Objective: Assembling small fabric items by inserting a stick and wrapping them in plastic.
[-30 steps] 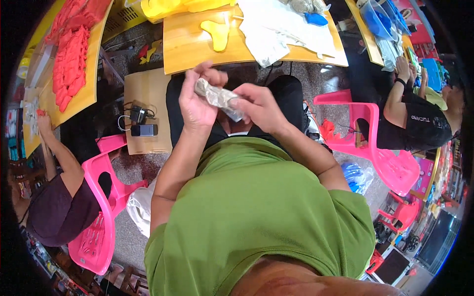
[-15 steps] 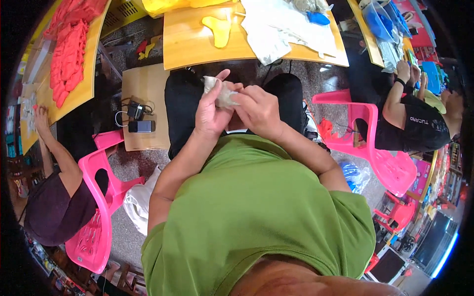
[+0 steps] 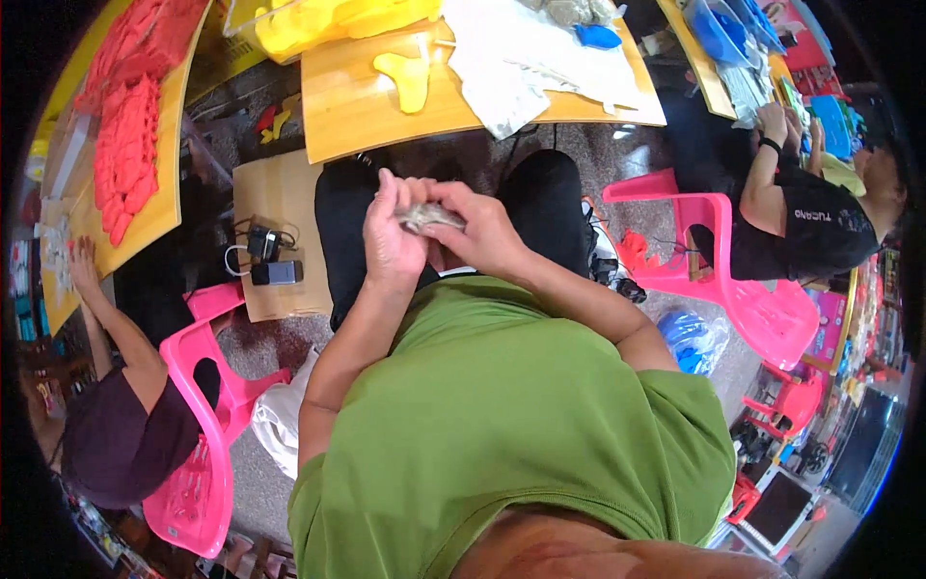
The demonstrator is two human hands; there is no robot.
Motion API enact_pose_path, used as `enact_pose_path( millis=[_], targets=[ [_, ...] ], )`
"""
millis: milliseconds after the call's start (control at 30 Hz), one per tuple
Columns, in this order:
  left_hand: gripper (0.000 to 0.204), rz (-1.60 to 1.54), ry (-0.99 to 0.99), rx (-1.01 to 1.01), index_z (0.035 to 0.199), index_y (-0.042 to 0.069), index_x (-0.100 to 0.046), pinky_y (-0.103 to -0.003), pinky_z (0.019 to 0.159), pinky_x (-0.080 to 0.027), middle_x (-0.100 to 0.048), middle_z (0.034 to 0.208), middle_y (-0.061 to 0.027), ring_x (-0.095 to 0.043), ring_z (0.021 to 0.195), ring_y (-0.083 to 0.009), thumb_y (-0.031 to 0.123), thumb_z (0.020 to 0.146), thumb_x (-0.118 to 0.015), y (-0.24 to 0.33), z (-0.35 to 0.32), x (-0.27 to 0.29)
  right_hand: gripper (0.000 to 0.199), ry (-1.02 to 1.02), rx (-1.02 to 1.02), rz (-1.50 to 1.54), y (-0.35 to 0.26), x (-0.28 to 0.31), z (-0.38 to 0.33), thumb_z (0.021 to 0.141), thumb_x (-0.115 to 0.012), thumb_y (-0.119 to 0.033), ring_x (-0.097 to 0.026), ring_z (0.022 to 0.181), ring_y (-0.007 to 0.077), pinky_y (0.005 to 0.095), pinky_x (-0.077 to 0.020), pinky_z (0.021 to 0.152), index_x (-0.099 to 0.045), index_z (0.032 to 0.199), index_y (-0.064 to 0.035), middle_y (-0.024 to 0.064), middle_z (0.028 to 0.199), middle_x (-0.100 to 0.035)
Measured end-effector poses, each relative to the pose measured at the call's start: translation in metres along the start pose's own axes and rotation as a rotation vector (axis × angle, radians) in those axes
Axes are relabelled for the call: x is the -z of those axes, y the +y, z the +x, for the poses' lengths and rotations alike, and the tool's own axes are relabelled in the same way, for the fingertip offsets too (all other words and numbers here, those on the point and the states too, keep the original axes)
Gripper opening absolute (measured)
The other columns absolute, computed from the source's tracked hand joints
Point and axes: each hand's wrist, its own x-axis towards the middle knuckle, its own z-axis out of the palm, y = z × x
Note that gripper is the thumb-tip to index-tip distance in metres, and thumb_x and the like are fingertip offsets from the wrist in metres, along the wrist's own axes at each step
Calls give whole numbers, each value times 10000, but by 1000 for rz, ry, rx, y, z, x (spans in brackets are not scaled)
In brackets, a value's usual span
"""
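Above my lap, both hands close around a small grey-beige soft wad, cloth-like or fluffy [image 3: 424,216]. My left hand [image 3: 395,246] cups it from the left, its thumb side raised and its fingers curled behind. From the right, my right hand [image 3: 482,227] grips the wad, fingers over the top and thumb along its near side. Much of the wad is hidden by the fingers. On the table [image 3: 357,125] beyond lies a yellow bent, sock-shaped piece [image 3: 410,85]. A white cloth or bag [image 3: 506,82] is spread to its right, with a small blue piece [image 3: 598,37] and a grey-beige heap [image 3: 574,12] on it.
A container of yellow pieces [image 3: 328,29] stands at the table's far left. Red pieces [image 3: 125,164] cover the left table. Pink chairs [image 3: 198,482] flank me, with a co-worker on each side. A cardboard sheet [image 3: 280,193] bears a black adapter [image 3: 265,241] and a small grey box [image 3: 277,273].
The wad, which stood up between my hands, is now pressed lower and squeezed between them. My right hand has shifted left and wrapped over it. The whole view has shifted slightly.
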Motion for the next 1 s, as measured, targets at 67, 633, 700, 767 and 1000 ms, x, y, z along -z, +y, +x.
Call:
enact_pose_path(
  millis=[67,633,700,767,1000],
  targets=[
    [520,72,123,-10,532,117,-297,-334,785,-369,-367,623,-50,-401,709,-199,409,952,-390,-5,-2,2,275,-117,44,-243,-6,4,1,782,-663,-155,-619,838,266,334,-484,730,-561,986,-3,142,902,-599],
    [280,1663,77,-522,908,32,-529,-360,672,-445,-537,766,-75,-548,763,-215,300,857,-588,-5,74,-21,177,104,-283,560,29,38,24,923,-499,-212,-389,521,27,206,-306,436,-546,895,-44,-54,622,-444],
    [336,1889,117,-560,904,29,-521,-380,679,-450,-553,771,-99,-561,765,-252,348,834,-600,8,103,-21,207,114,-245,505,33,46,26,923,-499,-232,-389,521,31,211,-312,437,-546,888,-33,-53,622,-447],
    [393,2108,150,-597,900,26,-514,-399,686,-454,-568,777,-124,-574,767,-288,396,812,-612,12,128,-27,216,84,-313,542,29,54,26,926,-492,-233,-394,526,34,213,-321,445,-544,881,-28,-51,622,-445],
    [441,2510,312,-142,904,-2,-578,-452,715,-487,-643,882,-212,-624,844,-355,423,788,-570,18,187,-21,197,95,-178,395,50,60,32,922,-492,-205,-409,570,38,216,-342,478,-535,866,-22,-47,646,-442]
  ],
)
